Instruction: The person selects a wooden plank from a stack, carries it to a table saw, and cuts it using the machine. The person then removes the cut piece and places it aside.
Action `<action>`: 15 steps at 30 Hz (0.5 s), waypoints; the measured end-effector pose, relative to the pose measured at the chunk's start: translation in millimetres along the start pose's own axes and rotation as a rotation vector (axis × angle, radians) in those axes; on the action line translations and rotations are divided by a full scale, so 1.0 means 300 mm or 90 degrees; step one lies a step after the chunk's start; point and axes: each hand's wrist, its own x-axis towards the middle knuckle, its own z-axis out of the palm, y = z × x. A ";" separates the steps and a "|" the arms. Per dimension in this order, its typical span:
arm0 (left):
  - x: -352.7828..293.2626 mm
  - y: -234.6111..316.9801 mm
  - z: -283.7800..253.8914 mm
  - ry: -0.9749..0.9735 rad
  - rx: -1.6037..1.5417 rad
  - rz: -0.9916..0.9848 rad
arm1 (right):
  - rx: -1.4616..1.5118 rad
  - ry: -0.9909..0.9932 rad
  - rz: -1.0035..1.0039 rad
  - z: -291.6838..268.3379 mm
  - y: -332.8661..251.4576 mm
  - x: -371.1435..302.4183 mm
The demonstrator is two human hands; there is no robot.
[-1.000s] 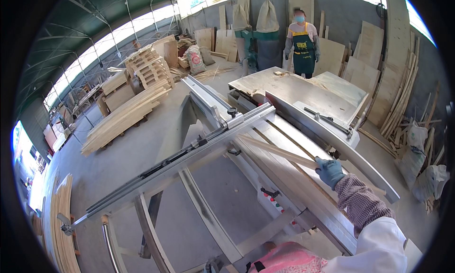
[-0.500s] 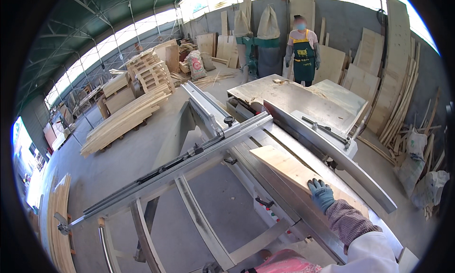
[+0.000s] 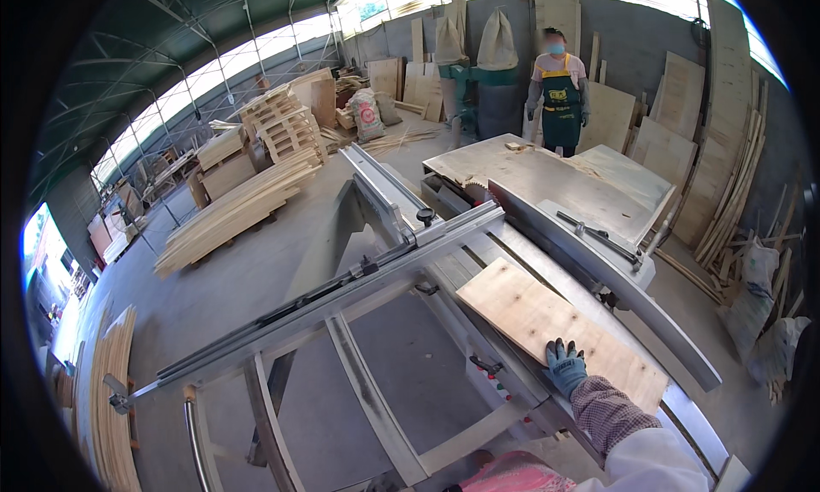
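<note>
A pale plywood board (image 3: 530, 304) lies lengthwise on the metal sliding table (image 3: 461, 274) of a panel saw. My right hand (image 3: 565, 368), in a blue-grey work glove, rests on the board's left long edge. Its fingers are spread over the top face; the thumb is hard to make out. Beyond the board's far end, part of the round saw blade (image 3: 476, 190) shows beside the long metal fence (image 3: 598, 278). My left hand is out of the picture.
A crosscut rail (image 3: 333, 278) spans the frame at left. Across the saw's wide worktop (image 3: 547, 172) stands a person in a green apron (image 3: 560, 99). Stacked boards (image 3: 239, 210) and pallets (image 3: 278, 125) occupy the left floor; sacks (image 3: 752, 287) and leaning sheets line the right.
The board shows a much broader face than before, as if turned or tipped flatter. My right hand has shifted slightly toward its left edge. The whole view has moved a little.
</note>
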 end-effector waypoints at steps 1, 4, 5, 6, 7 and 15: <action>-0.006 0.000 -0.007 0.002 0.008 0.001 | 0.021 -0.034 -0.003 0.012 -0.004 0.012; -0.012 -0.003 -0.034 0.010 0.047 0.002 | 0.044 -0.044 0.024 0.032 -0.016 0.026; -0.002 -0.029 -0.056 0.011 0.035 0.002 | 0.048 -0.052 0.017 0.032 -0.017 0.031; -0.006 -0.016 -0.046 0.010 0.021 -0.002 | 0.046 -0.055 0.015 0.032 -0.011 0.030; -0.014 -0.002 -0.036 0.014 0.008 -0.014 | 0.044 -0.058 0.013 0.034 -0.005 0.028; -0.039 0.017 -0.002 0.019 -0.023 -0.033 | 0.051 -0.036 0.015 0.036 0.004 0.034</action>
